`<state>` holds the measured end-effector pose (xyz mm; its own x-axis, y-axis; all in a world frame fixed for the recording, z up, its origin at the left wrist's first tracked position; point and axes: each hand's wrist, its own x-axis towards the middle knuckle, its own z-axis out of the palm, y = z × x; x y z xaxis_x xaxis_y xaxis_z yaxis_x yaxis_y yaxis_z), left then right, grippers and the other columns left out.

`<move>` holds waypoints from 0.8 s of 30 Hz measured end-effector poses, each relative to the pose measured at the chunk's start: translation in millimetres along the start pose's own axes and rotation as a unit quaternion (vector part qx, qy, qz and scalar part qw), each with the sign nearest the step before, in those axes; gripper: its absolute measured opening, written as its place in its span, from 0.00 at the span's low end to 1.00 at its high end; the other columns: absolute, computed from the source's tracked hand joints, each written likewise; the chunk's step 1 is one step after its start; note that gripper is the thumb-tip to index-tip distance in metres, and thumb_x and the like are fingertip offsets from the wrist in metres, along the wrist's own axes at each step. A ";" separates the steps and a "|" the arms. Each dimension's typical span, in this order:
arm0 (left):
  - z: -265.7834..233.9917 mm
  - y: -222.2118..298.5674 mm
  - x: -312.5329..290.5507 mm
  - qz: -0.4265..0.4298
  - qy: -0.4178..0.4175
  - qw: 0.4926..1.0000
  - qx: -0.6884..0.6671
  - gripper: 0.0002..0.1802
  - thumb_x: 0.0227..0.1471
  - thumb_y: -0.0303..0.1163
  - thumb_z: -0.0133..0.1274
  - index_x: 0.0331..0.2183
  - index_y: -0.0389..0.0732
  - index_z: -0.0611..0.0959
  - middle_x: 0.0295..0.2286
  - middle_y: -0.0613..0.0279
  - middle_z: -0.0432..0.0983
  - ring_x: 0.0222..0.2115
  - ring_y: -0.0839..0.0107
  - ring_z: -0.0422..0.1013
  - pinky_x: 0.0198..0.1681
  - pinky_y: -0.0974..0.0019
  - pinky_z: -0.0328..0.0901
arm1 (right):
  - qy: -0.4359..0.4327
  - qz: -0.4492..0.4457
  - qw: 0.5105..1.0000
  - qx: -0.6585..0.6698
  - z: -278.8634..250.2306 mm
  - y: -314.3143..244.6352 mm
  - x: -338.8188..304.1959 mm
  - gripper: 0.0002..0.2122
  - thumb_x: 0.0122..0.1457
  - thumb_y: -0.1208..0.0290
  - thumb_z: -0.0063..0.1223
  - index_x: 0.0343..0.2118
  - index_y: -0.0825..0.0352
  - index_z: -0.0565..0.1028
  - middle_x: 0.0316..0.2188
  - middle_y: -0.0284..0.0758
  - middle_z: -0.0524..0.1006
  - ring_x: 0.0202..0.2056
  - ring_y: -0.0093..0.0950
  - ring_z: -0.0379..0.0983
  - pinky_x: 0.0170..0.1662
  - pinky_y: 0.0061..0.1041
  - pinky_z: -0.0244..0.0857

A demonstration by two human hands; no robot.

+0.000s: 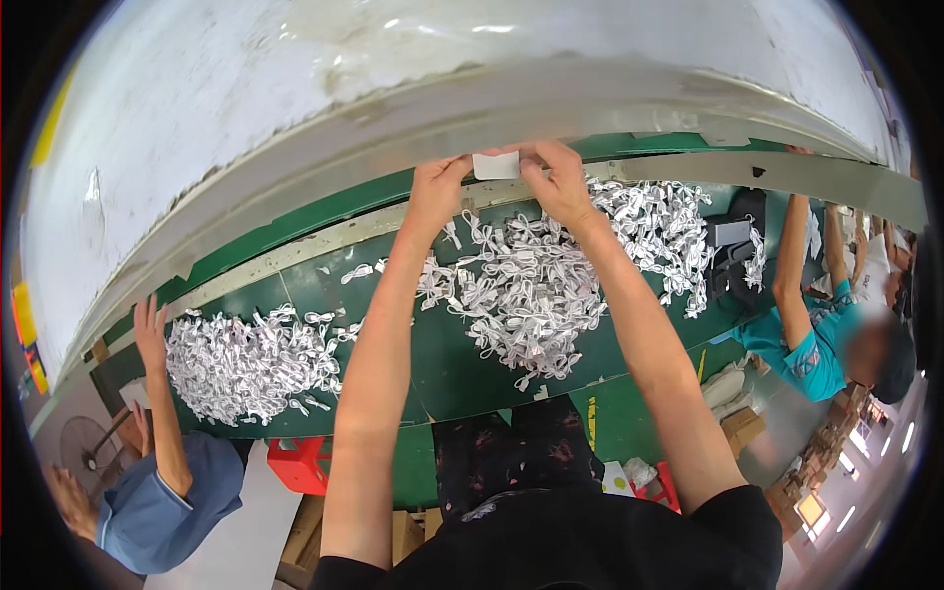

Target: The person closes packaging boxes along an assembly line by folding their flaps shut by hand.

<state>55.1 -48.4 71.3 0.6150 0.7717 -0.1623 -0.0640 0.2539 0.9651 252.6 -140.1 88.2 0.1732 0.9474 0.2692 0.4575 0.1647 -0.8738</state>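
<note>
Both arms stretch forward to the far edge of the green work table [393, 388]. A small flat white rectangular piece [497, 165], like a card, is held upright between my hands. My left hand [439, 190] pinches its left end, and my right hand [559, 183] grips the right end with thumb and fingers. Just below my hands lies a large heap of white coiled cables [541, 285]. Another cable heap [251, 364] is on the left, and a further cable heap [659, 231] lies right of my right hand.
A pale metal rail [334, 236] borders the table's far side, under a large white overhead panel [393, 49]. Co-workers in blue [182, 501] and teal [801, 344] work at left and right. A black bag [742, 236], a red stool [298, 466] and cardboard boxes [742, 428] are nearby.
</note>
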 end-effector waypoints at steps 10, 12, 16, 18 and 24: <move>-19.3 2.5 -18.9 0.145 0.042 0.927 0.344 0.27 0.60 0.26 0.63 0.61 0.45 0.83 0.57 0.54 0.79 0.51 0.57 0.75 0.57 0.59 0.70 | -0.042 -0.066 0.991 -0.107 15.9 -6.8 10.1 0.18 0.61 0.69 0.69 0.54 0.61 0.82 0.53 0.37 0.81 0.36 0.32 0.84 0.39 0.32 0.80; -20.5 0.9 -20.0 0.154 0.043 0.926 0.342 0.27 0.61 0.26 0.63 0.61 0.45 0.83 0.57 0.53 0.80 0.52 0.56 0.75 0.57 0.58 0.70 | -0.029 -0.116 0.983 -0.140 18.0 -4.4 9.9 0.19 0.61 0.67 0.70 0.55 0.60 0.82 0.52 0.37 0.81 0.35 0.32 0.84 0.38 0.32 0.80; -27.2 0.1 -24.1 0.158 0.044 0.928 0.336 0.25 0.63 0.28 0.62 0.61 0.46 0.83 0.57 0.53 0.80 0.52 0.56 0.75 0.58 0.58 0.70 | -0.047 -0.124 0.970 -0.202 26.0 -11.2 6.9 0.19 0.61 0.67 0.69 0.55 0.59 0.82 0.51 0.35 0.81 0.34 0.33 0.83 0.36 0.33 0.79; -29.6 0.0 -26.9 0.133 0.047 0.933 0.332 0.25 0.64 0.29 0.61 0.61 0.46 0.83 0.57 0.53 0.80 0.53 0.56 0.75 0.58 0.58 0.70 | -0.050 -0.132 0.963 -0.228 29.6 -14.6 5.5 0.19 0.62 0.68 0.68 0.55 0.59 0.81 0.51 0.35 0.81 0.33 0.33 0.83 0.35 0.34 0.79; -37.1 1.3 -28.7 0.089 0.033 0.947 0.308 0.25 0.66 0.30 0.58 0.63 0.47 0.81 0.59 0.54 0.77 0.56 0.58 0.73 0.59 0.59 0.68 | -0.059 -0.143 0.949 -0.274 36.6 -13.2 1.7 0.22 0.62 0.68 0.66 0.60 0.58 0.78 0.55 0.36 0.79 0.36 0.35 0.83 0.34 0.35 0.79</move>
<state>8.2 -48.6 69.5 0.5854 0.8105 0.0217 0.3205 -0.2559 0.9120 215.0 -130.7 85.4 -0.1110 0.9150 0.3879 0.8621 0.2828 -0.4204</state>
